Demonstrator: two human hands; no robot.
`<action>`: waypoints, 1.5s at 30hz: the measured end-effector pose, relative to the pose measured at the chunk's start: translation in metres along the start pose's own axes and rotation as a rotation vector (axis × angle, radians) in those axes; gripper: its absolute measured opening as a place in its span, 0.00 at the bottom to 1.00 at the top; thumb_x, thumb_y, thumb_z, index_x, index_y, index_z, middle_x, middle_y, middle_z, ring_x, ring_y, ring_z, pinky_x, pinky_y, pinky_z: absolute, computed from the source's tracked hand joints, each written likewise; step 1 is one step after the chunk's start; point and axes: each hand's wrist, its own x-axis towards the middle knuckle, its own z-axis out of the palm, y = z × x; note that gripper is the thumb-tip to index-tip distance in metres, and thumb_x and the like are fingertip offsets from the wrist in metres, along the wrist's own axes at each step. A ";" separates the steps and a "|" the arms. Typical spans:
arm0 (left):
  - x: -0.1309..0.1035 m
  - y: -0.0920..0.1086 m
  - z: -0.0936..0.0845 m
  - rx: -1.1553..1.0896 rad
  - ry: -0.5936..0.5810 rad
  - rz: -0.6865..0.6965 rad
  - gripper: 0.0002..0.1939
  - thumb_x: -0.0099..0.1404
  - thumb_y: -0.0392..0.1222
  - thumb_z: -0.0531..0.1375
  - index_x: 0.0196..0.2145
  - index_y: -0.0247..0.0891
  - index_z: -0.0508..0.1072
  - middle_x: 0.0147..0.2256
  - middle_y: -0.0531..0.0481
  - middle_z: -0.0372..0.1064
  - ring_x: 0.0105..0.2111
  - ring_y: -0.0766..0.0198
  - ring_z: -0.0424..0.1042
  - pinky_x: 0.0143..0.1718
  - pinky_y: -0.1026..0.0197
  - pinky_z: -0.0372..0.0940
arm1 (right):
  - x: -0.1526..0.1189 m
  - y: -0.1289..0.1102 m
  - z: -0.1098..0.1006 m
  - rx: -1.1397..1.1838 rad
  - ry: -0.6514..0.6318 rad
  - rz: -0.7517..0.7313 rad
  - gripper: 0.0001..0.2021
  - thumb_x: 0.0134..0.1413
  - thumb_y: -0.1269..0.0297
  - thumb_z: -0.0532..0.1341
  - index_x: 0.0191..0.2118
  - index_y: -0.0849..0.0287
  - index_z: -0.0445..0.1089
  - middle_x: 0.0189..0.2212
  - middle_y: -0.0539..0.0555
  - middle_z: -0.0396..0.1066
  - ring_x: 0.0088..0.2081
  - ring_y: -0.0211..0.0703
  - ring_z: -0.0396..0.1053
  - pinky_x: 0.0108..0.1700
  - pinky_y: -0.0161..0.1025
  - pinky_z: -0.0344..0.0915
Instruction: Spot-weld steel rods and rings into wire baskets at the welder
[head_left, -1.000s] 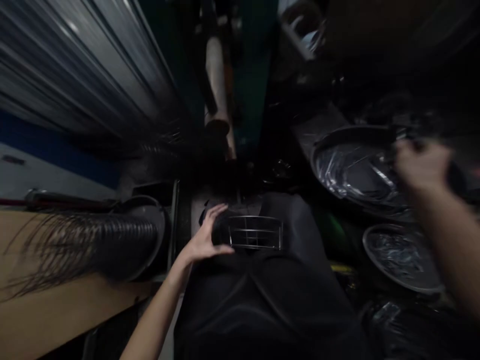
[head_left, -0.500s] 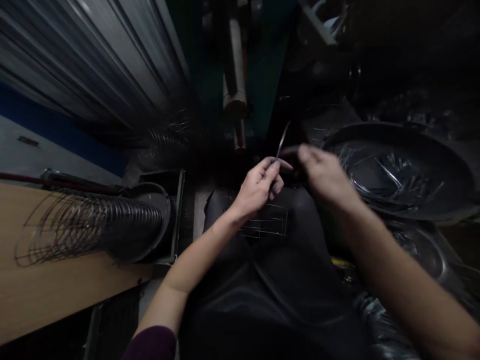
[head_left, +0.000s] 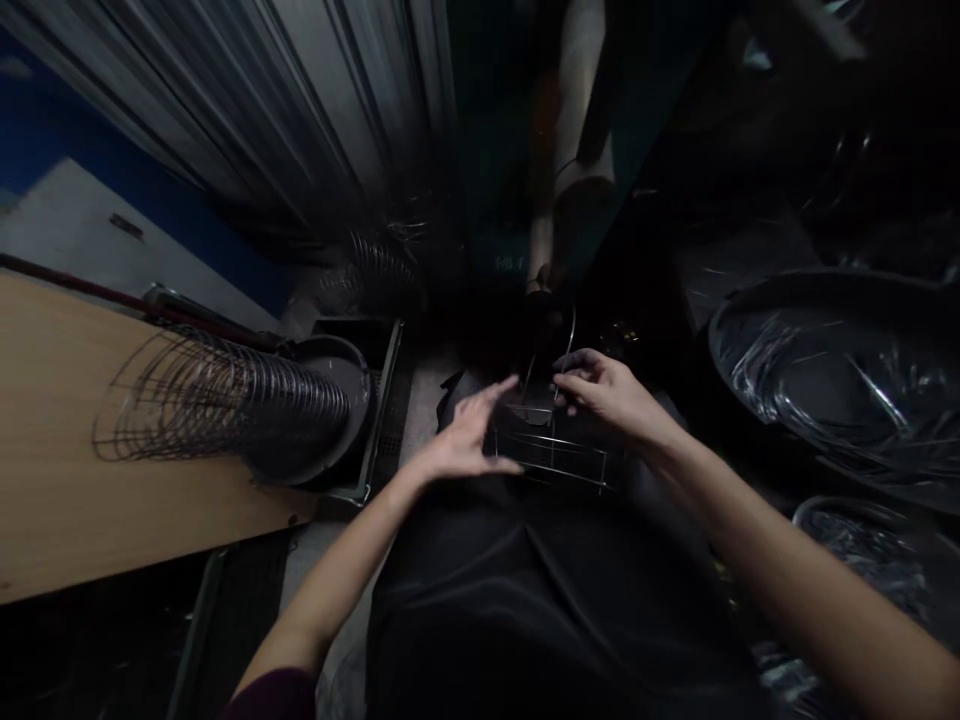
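Observation:
My left hand (head_left: 474, 435) is open, thumb and fingers spread apart, close to the left end of a rectangular wire frame (head_left: 551, 465) on the dark apron (head_left: 525, 600) over my lap. Whether it touches the frame I cannot tell. In my right hand (head_left: 604, 392), a thin curved metal wire (head_left: 573, 335) is pinched between thumb and fingers, its bent end rising above the hand. Just beyond both hands stands a machine with a pale cylindrical part (head_left: 581, 150); its lower end is lost in shadow.
On the left, a stack of wire rings (head_left: 225, 395) leans from a dark round holder (head_left: 352, 370) beside a wooden board (head_left: 97, 510). At right, a wide dark basin (head_left: 727, 390) holds many loose wires, with a smaller bowl (head_left: 806, 515) below it.
My left hand has let go of the wire and opened, moving down and left to the frame. My right hand has come in and now pinches the wire. The view has shifted left.

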 end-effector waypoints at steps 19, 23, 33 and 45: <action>0.078 -0.016 -0.011 0.070 0.414 0.408 0.41 0.49 0.34 0.62 0.57 0.43 0.44 0.42 0.47 0.62 0.44 0.58 0.68 0.49 0.50 0.63 | 0.083 -0.055 -0.013 0.109 0.124 -0.222 0.17 0.40 0.53 0.67 0.30 0.59 0.63 0.16 0.44 0.61 0.16 0.29 0.55 0.15 0.28 0.50; 0.088 -0.019 -0.017 0.057 0.415 0.424 0.42 0.49 0.33 0.62 0.57 0.42 0.45 0.42 0.46 0.62 0.43 0.57 0.69 0.48 0.51 0.64 | 0.094 -0.055 -0.011 0.115 0.137 -0.216 0.17 0.40 0.53 0.66 0.29 0.59 0.62 0.16 0.44 0.61 0.15 0.29 0.53 0.15 0.28 0.49; 0.105 -0.021 -0.028 0.052 0.401 0.428 0.44 0.48 0.33 0.63 0.57 0.41 0.44 0.40 0.47 0.63 0.42 0.59 0.68 0.47 0.53 0.63 | 0.099 -0.069 -0.009 0.002 0.188 -0.219 0.13 0.41 0.55 0.62 0.27 0.57 0.59 0.14 0.44 0.58 0.14 0.31 0.52 0.14 0.30 0.47; 0.121 -0.023 -0.039 0.024 0.393 0.417 0.46 0.47 0.34 0.64 0.57 0.43 0.43 0.40 0.49 0.63 0.38 0.62 0.67 0.44 0.55 0.65 | 0.125 -0.060 -0.015 0.103 0.175 -0.291 0.12 0.38 0.59 0.64 0.27 0.58 0.62 0.18 0.47 0.63 0.18 0.34 0.60 0.18 0.31 0.54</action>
